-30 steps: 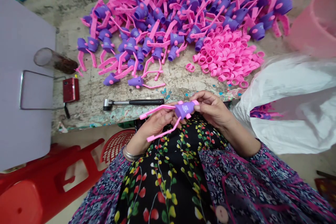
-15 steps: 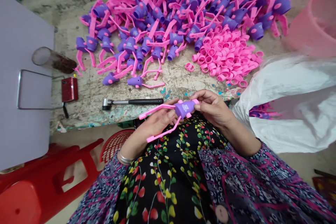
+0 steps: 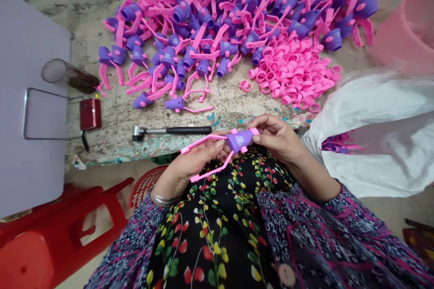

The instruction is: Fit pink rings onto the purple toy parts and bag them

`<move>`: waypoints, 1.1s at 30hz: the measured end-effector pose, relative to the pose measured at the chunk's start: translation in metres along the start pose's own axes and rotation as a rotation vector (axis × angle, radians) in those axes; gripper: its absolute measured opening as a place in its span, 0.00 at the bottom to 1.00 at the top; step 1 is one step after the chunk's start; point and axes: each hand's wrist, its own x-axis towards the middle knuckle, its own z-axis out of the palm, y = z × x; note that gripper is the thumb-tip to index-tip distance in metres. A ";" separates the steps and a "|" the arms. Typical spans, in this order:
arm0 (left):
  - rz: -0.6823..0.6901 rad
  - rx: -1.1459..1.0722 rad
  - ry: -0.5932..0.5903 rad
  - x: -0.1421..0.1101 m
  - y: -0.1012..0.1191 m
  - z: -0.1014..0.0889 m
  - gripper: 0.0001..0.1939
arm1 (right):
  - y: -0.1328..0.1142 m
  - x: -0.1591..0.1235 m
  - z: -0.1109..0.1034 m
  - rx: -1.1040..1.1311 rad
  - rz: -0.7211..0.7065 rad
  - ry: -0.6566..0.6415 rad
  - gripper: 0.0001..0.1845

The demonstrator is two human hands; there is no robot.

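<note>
1. Purple, tapered plastic cup with two bent pink arms [image 3: 239,141]: you have it above your lap, at the near edge of the worn, stained table [image 3: 228,95].
2. Your left hand [image 3: 198,158] has its fingers clamped around the wide left end; brace firmly without bending the arms.
3. Your right hand [image 3: 277,139] pinches the short pink plastic ring [image 3: 254,132] at the narrow right end; press evenly, square to the cup.

You are getting soft, even light, faint shadows; the pink bucket [image 3: 389,38], upper right, is blurring and stretching.
</note>
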 end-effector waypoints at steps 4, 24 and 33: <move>0.072 0.227 -0.090 0.001 0.000 -0.008 0.28 | -0.003 -0.001 0.002 -0.053 -0.034 -0.023 0.14; 0.042 0.611 0.060 -0.005 0.025 -0.004 0.16 | -0.005 -0.006 0.014 -0.409 -0.209 -0.083 0.07; 0.008 0.459 0.250 0.004 0.004 0.004 0.21 | -0.007 -0.004 0.023 -0.476 -0.198 -0.033 0.06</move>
